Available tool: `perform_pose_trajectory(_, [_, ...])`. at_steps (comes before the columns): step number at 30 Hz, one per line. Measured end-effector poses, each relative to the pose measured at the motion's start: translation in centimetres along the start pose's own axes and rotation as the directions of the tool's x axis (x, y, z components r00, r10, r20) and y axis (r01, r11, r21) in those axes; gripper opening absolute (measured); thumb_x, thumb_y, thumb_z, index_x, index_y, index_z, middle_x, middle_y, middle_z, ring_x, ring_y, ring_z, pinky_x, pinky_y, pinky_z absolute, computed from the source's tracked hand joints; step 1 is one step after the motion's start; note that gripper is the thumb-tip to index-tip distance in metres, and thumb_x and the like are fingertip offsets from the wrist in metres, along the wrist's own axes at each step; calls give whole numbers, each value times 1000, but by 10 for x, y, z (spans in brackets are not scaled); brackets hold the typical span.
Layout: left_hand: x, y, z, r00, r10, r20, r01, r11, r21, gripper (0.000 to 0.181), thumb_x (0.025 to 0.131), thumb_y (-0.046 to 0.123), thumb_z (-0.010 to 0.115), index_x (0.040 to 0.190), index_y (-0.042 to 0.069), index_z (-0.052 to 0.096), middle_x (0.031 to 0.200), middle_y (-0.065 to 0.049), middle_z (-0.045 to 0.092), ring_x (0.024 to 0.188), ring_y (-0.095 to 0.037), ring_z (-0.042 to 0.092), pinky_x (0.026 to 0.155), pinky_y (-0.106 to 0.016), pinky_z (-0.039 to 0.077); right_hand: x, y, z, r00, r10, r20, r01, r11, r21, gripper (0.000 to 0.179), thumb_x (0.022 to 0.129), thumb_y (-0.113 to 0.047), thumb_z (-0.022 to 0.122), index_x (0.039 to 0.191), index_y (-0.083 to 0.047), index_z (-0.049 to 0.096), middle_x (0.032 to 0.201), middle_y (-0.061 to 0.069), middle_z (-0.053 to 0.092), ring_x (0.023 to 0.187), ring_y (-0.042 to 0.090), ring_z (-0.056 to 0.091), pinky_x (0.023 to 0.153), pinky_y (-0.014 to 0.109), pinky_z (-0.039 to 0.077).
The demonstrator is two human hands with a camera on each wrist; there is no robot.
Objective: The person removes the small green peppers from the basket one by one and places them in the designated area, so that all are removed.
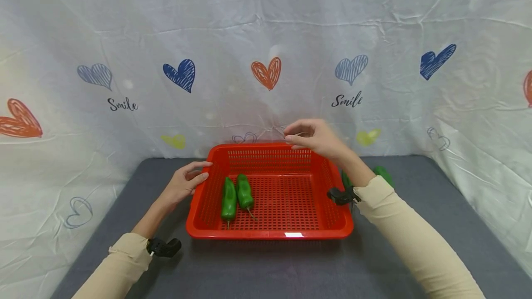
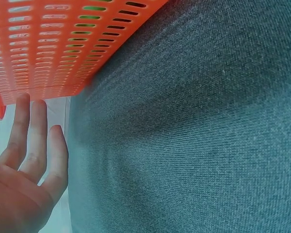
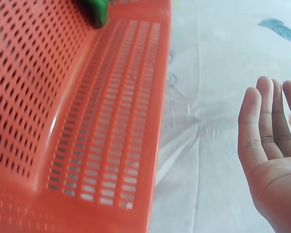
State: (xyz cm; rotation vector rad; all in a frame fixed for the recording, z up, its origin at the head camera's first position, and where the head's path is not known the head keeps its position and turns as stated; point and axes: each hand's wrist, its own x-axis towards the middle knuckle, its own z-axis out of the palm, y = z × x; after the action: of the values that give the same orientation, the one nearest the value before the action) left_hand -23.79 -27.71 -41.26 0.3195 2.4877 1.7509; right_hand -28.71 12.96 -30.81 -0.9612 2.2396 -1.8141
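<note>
A red plastic basket (image 1: 270,234) with slotted walls stands in the middle of the table. Two long green peppers (image 1: 229,200) lie side by side in its left part, stems toward the near side. My left hand (image 1: 189,180) is at the basket's left rim, fingertips touching it; its fingers reach along the outer wall in the left wrist view. Raised above the back right rim is my right hand (image 1: 313,136), its fingers loosely bent. The right wrist view shows that palm (image 3: 279,179) bare, beside the basket wall.
More green peppers (image 1: 383,174) lie on the table to the right of the basket, partly hidden by my right forearm. A dark grey cloth (image 1: 270,271) covers the table. Behind it hangs a white curtain (image 1: 224,110) printed with hearts and the word "Smile".
</note>
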Motion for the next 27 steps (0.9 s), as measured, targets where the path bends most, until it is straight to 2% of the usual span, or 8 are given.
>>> perform_pose_trajectory(4, [0,0,0,1000,-2,0,2,1000,0,48,102,24,66,145,8,55,136,-25,58,102,-25,65,66,-34,55,7,0,13,999,-12,32,12,1000,22,21,97,-4,70,116,2,71,116,22,66,95,34,68,89,57,51])
perform_pose_trajectory(9, [-1,0,0,1000,-5,-1,5,1000,2,48,102,24,66,145,8,55,136,-26,58,103,-27,65,68,-36,56,14,4,30,998,-7,63,5,999,38,20,96,-6,72,115,0,72,115,20,67,93,32,68,88,57,52])
perform_pose_trajectory(14, [0,1,0,1000,-9,0,9,1000,-6,48,102,24,67,145,7,55,136,-26,57,104,-29,66,71,-38,58,22,9,45,995,-9,99,0,996,87,19,96,-4,71,114,2,72,117,24,65,97,38,67,86,55,54])
perform_pose_trajectory(19, [0,0,0,1000,-3,5,3,1000,-10,48,102,24,66,145,7,55,136,-27,57,107,-33,65,72,-39,58,28,12,59,989,27,149,-39,996,82,20,96,-6,72,115,0,71,116,15,65,106,45,62,86,49,55])
perform_pose_trajectory(27, [1,0,1,1000,3,-5,-3,1000,15,47,102,25,66,144,7,55,137,-26,57,112,-38,62,73,-40,58,36,25,78,974,56,221,-65,997,33,22,96,-7,72,117,-1,71,117,14,67,104,26,66,84,45,57])
